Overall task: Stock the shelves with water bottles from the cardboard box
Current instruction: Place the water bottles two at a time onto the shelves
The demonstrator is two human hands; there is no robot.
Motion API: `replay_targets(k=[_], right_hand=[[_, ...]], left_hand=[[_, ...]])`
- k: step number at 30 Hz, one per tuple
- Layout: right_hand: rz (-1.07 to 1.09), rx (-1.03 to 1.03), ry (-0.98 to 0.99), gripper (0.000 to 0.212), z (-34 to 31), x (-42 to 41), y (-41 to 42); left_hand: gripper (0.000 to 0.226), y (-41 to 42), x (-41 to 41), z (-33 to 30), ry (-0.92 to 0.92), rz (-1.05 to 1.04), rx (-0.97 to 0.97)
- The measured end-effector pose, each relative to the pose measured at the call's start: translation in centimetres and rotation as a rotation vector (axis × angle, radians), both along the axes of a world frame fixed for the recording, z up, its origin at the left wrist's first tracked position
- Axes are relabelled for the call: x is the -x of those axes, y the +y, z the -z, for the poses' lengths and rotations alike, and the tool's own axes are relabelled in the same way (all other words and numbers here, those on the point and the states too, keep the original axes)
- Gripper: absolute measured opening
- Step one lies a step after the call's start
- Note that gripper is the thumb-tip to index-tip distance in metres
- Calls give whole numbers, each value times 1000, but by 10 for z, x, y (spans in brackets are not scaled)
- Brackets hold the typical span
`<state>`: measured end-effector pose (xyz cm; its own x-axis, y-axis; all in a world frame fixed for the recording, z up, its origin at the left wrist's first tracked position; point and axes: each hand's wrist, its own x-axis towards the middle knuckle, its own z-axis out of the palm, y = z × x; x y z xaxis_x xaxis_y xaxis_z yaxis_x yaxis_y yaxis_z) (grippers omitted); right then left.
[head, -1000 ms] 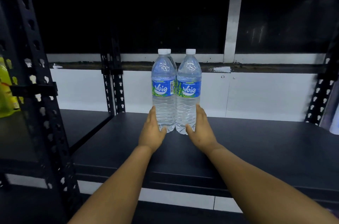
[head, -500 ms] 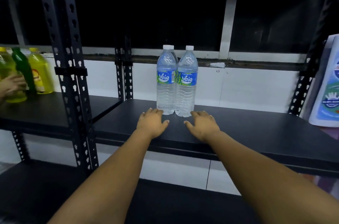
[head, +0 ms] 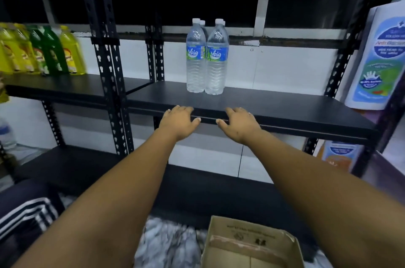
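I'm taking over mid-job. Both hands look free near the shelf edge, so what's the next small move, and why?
Probably bring both hands down to the cardboard box for more bottles. The left hand and right hand are open and hold nothing. The water bottles stand upright on the shelf, which has bare room beside them.

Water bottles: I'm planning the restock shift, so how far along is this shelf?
Done: a small cluster of water bottles stands upright near the back of the shelf; four caps show. In hand: nothing; the left hand and right hand are open at the shelf's front edge. Left: most of the shelf is bare, and the box sits below, contents unseen.
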<state>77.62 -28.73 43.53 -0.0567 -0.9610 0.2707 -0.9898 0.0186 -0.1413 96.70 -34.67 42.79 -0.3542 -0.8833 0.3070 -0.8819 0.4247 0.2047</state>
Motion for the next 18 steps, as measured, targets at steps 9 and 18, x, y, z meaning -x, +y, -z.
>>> replay_targets(k=[9,18], right_hand=[[-11,-106,-82,61,76,-60,92],[-54,-239,-168,64,179,-114,131]], left_hand=[[61,93,-57,70,16,0,-91],[63,149,-124,175,15,-18,-229]])
